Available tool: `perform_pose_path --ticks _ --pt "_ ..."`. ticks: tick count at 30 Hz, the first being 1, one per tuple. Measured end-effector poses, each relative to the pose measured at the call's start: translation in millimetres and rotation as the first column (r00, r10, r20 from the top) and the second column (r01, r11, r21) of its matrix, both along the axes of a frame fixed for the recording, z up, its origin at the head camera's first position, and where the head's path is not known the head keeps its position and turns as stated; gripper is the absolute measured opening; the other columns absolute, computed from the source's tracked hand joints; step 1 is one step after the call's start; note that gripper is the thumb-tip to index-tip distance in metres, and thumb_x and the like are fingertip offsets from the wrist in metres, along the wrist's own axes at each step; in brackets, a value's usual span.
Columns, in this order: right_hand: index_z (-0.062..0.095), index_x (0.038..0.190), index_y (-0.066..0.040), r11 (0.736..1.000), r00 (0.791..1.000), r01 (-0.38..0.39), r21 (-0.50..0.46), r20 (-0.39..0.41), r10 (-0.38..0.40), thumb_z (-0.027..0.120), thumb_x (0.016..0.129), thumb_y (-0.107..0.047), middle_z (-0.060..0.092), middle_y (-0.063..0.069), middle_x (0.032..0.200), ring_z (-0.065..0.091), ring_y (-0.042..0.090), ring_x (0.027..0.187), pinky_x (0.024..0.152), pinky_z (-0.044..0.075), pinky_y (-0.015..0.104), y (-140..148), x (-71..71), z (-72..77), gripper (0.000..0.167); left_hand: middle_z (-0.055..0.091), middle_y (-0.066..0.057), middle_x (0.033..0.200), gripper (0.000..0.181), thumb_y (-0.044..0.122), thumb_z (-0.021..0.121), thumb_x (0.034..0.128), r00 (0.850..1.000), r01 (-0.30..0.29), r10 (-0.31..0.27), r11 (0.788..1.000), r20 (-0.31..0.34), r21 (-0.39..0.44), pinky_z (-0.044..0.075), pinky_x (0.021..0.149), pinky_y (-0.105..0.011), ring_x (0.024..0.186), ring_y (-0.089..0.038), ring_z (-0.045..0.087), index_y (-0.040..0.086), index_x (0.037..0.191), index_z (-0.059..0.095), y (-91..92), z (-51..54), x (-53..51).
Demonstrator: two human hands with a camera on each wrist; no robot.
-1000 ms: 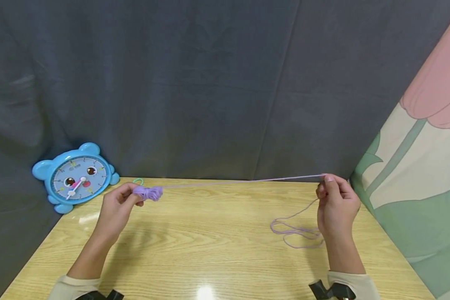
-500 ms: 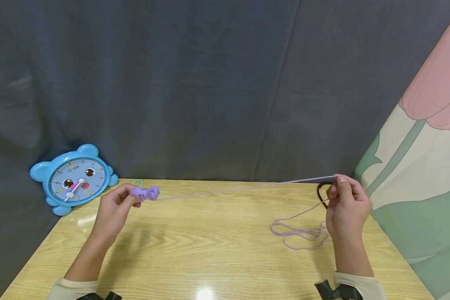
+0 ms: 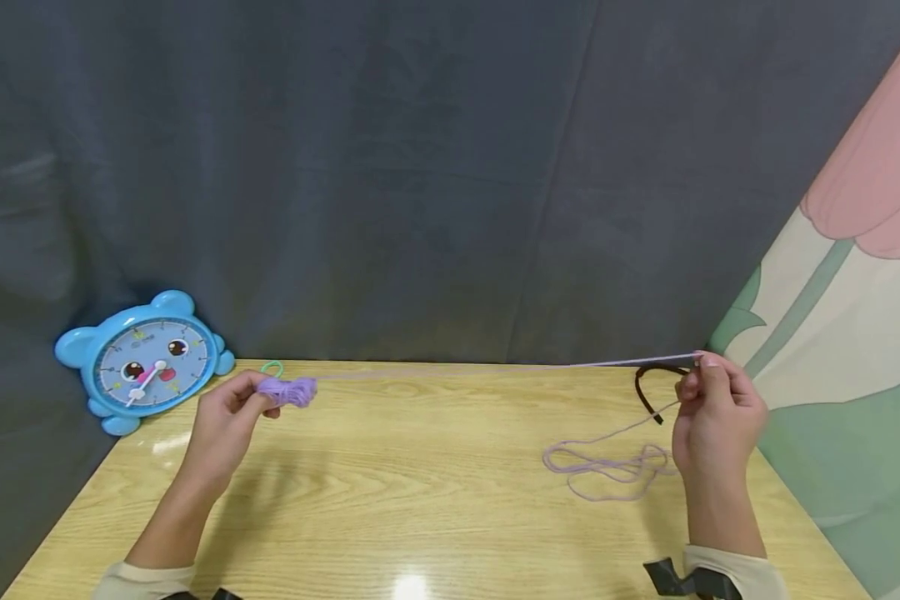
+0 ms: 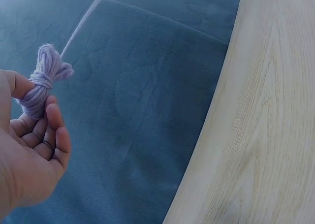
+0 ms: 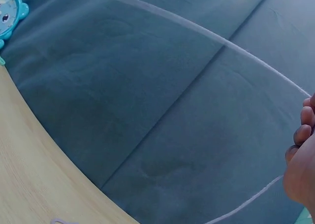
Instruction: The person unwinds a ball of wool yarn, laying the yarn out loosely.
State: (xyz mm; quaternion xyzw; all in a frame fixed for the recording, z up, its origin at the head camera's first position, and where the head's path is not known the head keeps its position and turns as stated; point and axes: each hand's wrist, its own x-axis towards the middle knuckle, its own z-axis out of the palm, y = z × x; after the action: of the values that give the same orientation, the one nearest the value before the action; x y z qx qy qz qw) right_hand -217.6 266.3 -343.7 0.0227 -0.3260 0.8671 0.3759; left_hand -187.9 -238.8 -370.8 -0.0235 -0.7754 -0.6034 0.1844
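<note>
One purple strand (image 3: pixel 633 362) runs nearly level above the bench (image 3: pixel 420 500) from its bundle (image 3: pixel 294 392), pinched in the left hand (image 3: pixel 223 425), long axis pointing rightward, to the right hand (image 3: pixel 720 417), which pinches it near loose loops (image 3: pixel 603 462).

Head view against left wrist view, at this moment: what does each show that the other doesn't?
Only the head view: the blue clock, green ring, loose yarn loops, right grip, both sleeves and patterned cloth.
Only the left wrist view: curled fingers of the left grip, seen from the palm side.
Both: the left grip holding the purple bundle, the strand leaving it, wooden table and dark curtain.
</note>
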Motion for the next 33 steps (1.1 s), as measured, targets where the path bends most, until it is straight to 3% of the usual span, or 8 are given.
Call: perform_pose_path --ticks 8,12,22,26,33 --pt "0.067 0.091 0.016 0.999 0.999 0.04 -0.022 0.02 -0.04 0.074 0.091 0.003 0.057 0.011 0.068 0.053 0.015 0.055 0.051 0.042 0.022 14.7 -3.5 -2.6 0.015 0.07 0.009 0.082 0.023 -0.006 0.052 0.0986 0.996 0.064 -0.054 0.988 -0.078 0.138 0.055 0.072 -0.017 0.074 -0.008 0.063 0.005 0.09 0.069 -3.6 0.7 1.0" --pt "0.066 0.092 0.016 0.997 0.997 0.057 -0.052 0.049 -0.054 0.074 0.091 0.003 0.058 0.012 0.069 0.052 0.016 0.055 0.05 0.042 0.022 21.2 -3.8 -3.1 0.015 0.069 0.008 0.081 0.028 -0.007 0.051 0.0983 0.994 0.068 -0.052 0.982 -0.097 0.177 0.055 0.072 -0.017 0.073 -0.008 0.062 0.011 0.088 0.07 -4.9 2.8 1.9" --pt "0.065 0.086 0.016 0.992 0.996 0.08 -0.1 0.053 -0.075 0.071 0.091 0.01 0.06 0.014 0.066 0.051 0.018 0.054 0.047 0.039 0.023 44.8 -1.0 -10.3 0.01 0.068 0.01 0.082 0.022 -0.005 0.051 0.0983 0.998 0.037 -0.032 0.993 -0.05 0.115 0.056 0.072 -0.017 0.074 -0.007 0.062 0.006 0.092 0.068 -3.0 4.4 1.4" --pt "0.063 0.081 0.017 0.985 0.995 0.097 -0.146 0.041 -0.092 0.068 0.09 0.014 0.056 0.014 0.06 0.05 0.018 0.051 0.044 0.04 0.023 54.5 -1.0 -13.5 0.01 0.069 0.009 0.081 0.023 -0.006 0.051 0.0979 0.998 0.041 -0.034 0.991 -0.06 0.13 0.056 0.071 -0.017 0.073 -0.008 0.063 0.007 0.091 0.069 -5.6 3.9 2.0" --pt "0.064 0.081 0.015 0.978 0.984 0.135 -0.16 0.135 -0.114 0.071 0.089 0.012 0.056 0.013 0.061 0.049 0.018 0.052 0.044 0.038 0.024 67.1 -2.3 -18.1 0.011 0.069 0.009 0.081 0.021 -0.003 0.052 0.1 0.997 0.017 -0.006 0.991 -0.079 0.133 0.054 0.074 -0.016 0.075 -0.008 0.062 0.005 0.09 0.069 -8.8 6.4 3.9"
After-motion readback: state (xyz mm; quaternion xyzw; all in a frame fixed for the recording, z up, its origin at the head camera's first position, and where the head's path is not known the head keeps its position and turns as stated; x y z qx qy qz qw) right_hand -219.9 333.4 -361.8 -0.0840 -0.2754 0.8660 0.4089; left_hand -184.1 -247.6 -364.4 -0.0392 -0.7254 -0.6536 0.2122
